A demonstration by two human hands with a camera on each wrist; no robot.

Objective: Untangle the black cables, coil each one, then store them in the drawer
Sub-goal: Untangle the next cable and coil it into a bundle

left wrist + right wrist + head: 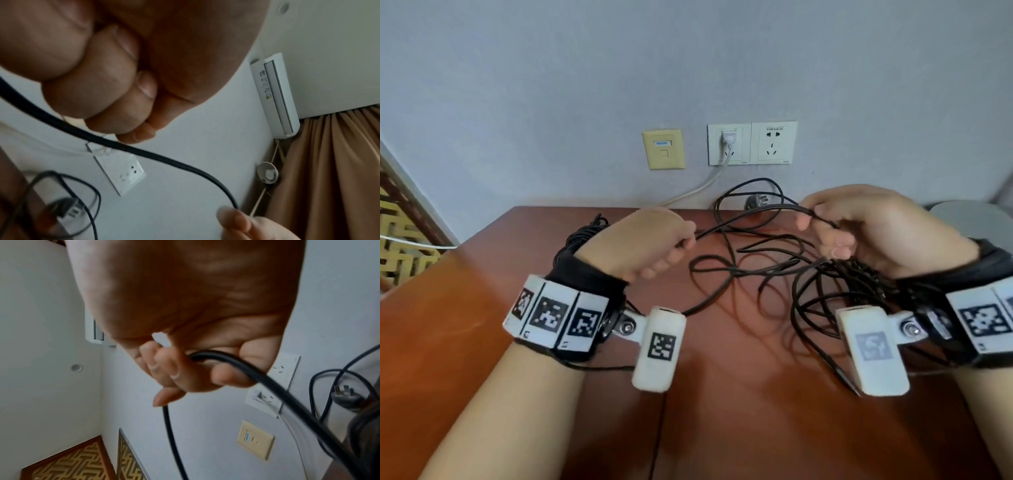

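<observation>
Grey wall: a pale grey painted wall (585,85) fills the upper half of the head view, behind everything else.
Table: a reddish-brown glossy wooden table (722,411) butts against that wall and carries the cables.
Tangled cables: thin black rubber cables (774,274) lie in loose crossing loops on the table between and beneath the two hands, densest under the right wrist; one black three-pin plug (758,201) rests near the table's far edge.
Coiled bundle: a tight bundle of black cable (582,236) sits on the table just behind the left wrist.
Held strand: one black strand (743,216) runs raised above the table from the left hand to the right hand.
Left hand: the left hand (650,246) is curled into a fist, its fingers (115,91) folded in and its fingertips pinching the strand's left end.
Right hand: the right hand (859,229) grips the same strand, which passes through its curled fingers (168,368) and emerges on both sides in the right wrist view.
Sockets: a white double wall socket plate (751,143) sits above the table, with a white plug and white cord (702,186) in its left outlet.
Data plate: a small yellowed square wall plate (663,149) is just left of the sockets.
</observation>
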